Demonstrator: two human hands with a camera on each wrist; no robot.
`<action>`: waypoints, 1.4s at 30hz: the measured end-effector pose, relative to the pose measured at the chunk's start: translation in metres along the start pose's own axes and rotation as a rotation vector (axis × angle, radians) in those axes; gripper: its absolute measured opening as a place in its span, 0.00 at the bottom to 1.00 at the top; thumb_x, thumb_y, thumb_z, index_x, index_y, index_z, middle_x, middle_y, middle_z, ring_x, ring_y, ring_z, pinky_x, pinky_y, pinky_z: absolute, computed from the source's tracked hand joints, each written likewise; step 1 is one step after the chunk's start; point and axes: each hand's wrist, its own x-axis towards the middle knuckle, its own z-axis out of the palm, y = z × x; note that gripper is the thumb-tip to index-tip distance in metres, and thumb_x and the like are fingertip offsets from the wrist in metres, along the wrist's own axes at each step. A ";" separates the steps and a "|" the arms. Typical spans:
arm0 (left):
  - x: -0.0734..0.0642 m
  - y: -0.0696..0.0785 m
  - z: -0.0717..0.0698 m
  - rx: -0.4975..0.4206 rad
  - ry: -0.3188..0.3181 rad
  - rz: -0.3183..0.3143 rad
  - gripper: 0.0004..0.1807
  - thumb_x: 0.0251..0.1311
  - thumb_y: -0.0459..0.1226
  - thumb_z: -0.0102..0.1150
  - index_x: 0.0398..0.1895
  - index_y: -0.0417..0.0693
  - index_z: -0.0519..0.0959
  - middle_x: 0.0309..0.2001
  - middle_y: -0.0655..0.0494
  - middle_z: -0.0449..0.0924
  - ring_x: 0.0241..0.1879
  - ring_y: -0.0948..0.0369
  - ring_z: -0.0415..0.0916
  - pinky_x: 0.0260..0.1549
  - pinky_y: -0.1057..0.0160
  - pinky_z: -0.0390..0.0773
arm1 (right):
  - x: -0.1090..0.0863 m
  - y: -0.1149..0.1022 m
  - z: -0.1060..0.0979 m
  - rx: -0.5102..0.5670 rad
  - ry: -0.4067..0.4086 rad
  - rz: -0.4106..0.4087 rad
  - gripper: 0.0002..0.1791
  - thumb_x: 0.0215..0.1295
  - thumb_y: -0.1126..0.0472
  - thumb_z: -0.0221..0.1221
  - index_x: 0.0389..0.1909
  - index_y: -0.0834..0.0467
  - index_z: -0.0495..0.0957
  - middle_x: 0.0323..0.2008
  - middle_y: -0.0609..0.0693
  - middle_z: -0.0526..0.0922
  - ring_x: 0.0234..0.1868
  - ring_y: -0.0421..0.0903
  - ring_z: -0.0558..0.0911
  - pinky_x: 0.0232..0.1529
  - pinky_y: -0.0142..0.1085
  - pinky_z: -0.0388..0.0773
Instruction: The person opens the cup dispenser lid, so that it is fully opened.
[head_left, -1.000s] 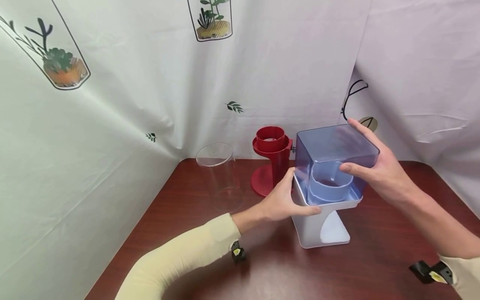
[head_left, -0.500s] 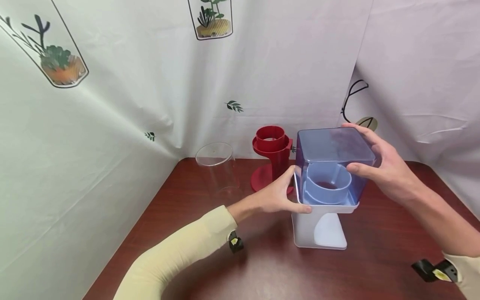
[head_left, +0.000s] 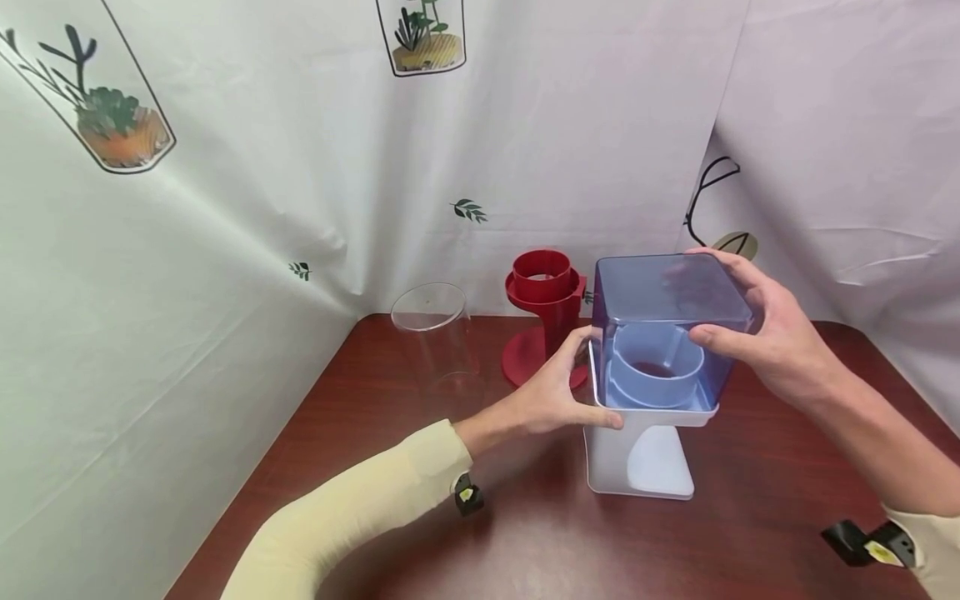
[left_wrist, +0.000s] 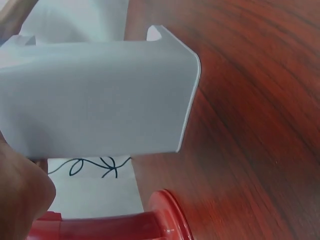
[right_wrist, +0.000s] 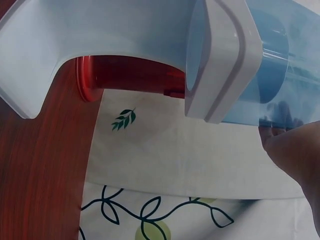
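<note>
In the head view, a white stand (head_left: 622, 462) with a round ring (head_left: 658, 367) in its square top tray stands on the table at right of centre. A see-through blue square cover (head_left: 667, 287) sits over the ring, its lower edge meeting the tray rim. My left hand (head_left: 558, 396) grips the tray's left side, thumb along the front. My right hand (head_left: 772, 321) holds the cover's right side, thumb in front and fingers behind. The left wrist view shows the stand's white side (left_wrist: 100, 100). In the right wrist view, the cover (right_wrist: 300, 55) adjoins the white tray (right_wrist: 225, 60).
Behind my left hand stands a red stand (head_left: 543, 325) with a ring on top. A clear cylinder (head_left: 442, 342) stands left of it. A printed white curtain (head_left: 570, 125) hangs behind the dark red wooden table (head_left: 540, 542).
The blue cover has shifted slightly left and squared up with the tray. The white stand has turned a little. Both hands keep their hold; the last half second shows almost no movement.
</note>
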 end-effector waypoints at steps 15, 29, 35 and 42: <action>-0.003 0.005 0.008 -0.006 0.070 -0.062 0.49 0.51 0.43 0.80 0.73 0.64 0.60 0.65 0.66 0.70 0.66 0.63 0.71 0.61 0.66 0.78 | -0.004 0.000 -0.003 -0.119 0.008 0.047 0.40 0.63 0.80 0.62 0.76 0.56 0.69 0.64 0.49 0.82 0.53 0.42 0.86 0.51 0.26 0.80; -0.001 0.000 0.011 0.060 0.112 0.002 0.49 0.49 0.44 0.80 0.74 0.61 0.61 0.66 0.65 0.70 0.66 0.63 0.70 0.65 0.62 0.76 | -0.002 0.000 -0.007 -0.304 0.076 0.101 0.39 0.64 0.74 0.66 0.74 0.49 0.72 0.59 0.41 0.85 0.53 0.38 0.84 0.50 0.23 0.77; 0.000 0.000 0.011 0.049 0.115 0.008 0.48 0.49 0.43 0.80 0.73 0.59 0.62 0.65 0.66 0.71 0.65 0.62 0.72 0.64 0.65 0.75 | -0.001 -0.007 -0.005 -0.363 0.071 0.113 0.37 0.65 0.72 0.66 0.75 0.51 0.72 0.60 0.44 0.85 0.54 0.40 0.84 0.51 0.26 0.77; -0.001 -0.001 0.010 0.061 0.111 0.003 0.48 0.49 0.44 0.80 0.73 0.59 0.62 0.64 0.65 0.72 0.64 0.64 0.73 0.63 0.66 0.75 | -0.001 -0.006 -0.004 -0.383 0.067 0.126 0.37 0.65 0.71 0.67 0.75 0.50 0.71 0.60 0.43 0.84 0.54 0.40 0.83 0.50 0.25 0.78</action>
